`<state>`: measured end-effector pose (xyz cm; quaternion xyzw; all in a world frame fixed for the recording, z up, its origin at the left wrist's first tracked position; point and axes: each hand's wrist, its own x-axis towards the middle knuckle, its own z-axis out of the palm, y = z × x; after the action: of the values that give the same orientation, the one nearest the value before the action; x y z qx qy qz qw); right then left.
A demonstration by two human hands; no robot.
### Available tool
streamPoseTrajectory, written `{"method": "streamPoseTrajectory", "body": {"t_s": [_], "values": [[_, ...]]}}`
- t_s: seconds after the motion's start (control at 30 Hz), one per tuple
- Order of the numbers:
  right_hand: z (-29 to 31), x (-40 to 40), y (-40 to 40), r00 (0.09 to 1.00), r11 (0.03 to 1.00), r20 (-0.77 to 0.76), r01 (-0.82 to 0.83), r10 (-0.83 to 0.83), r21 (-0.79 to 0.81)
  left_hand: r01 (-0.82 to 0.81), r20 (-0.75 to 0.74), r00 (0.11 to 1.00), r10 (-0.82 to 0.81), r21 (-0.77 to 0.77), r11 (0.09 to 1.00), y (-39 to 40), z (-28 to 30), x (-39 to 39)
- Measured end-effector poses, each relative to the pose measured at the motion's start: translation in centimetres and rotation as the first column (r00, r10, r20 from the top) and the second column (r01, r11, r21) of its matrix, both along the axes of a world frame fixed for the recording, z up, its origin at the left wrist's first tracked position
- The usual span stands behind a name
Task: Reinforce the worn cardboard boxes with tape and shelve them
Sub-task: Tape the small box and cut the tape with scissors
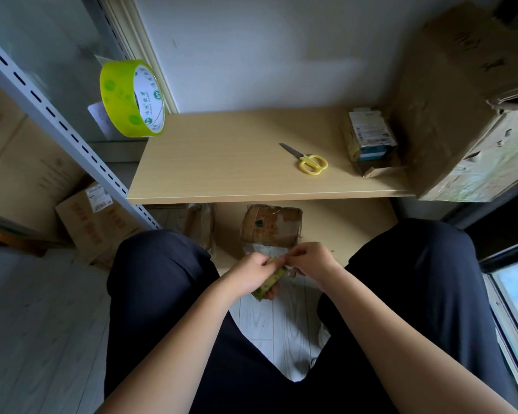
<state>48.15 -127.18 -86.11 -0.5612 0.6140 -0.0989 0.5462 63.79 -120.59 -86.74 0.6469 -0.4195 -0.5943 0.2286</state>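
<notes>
Nearest to us were our own knees in dark trousers (162,294), spread wide, with both forearms reaching forward through the gap between them. Our left hand (251,274) curled its fingers around a strip of yellow-green tape (269,282), while our right hand (307,259) pinched the strip's upper end between thumb and fingertips; the two hands sat almost touching, wrists angled inward.

Just beyond the grip a small worn cardboard box (271,227) rested on the lower shelf board (356,228), its near edge partly hidden by our fingers. A flattened piece of cardboard (201,225) lay to the left of it. The knees hemmed the hands on both sides, and open room lay only forward and upward.

Above the grip, the front edge of the upper shelf (222,174) jutted out over the box. On it, well beyond the hands, lay yellow-handled scissors (307,159), and to the right a small printed box (370,135) beside a large cardboard box (461,115) overhanging the shelf's right end. Up and left, a tape roll (132,98) hung by the slotted metal upright (57,115).
</notes>
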Motion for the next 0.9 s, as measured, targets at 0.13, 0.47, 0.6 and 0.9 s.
{"method": "streamPoseTrajectory", "body": {"t_s": [0.13,0.47,0.6,0.9], "values": [[0.2,0.6,0.2,0.999,0.985,0.018,0.053,-0.051,-0.161,-0.076,-0.019,0.997,0.077,0.027,0.997,-0.4,-0.1,0.6],[1.1,-1.5,-1.1,0.959,0.916,0.046,0.279,-0.278,-0.287,0.171,0.033,0.985,-0.171,-0.016,0.985,-0.9,2.2,4.3],[2.0,-7.0,-4.8,0.8,0.779,0.102,0.599,-0.591,-0.188,0.251,0.399,0.888,-0.229,-0.004,0.968,-0.6,2.9,9.2],[-2.4,-3.4,-1.4,0.718,0.732,0.149,0.654,-0.68,0.19,0.411,0.848,0.45,-0.281,0.083,0.908,-3.4,1.5,13.9]]}}
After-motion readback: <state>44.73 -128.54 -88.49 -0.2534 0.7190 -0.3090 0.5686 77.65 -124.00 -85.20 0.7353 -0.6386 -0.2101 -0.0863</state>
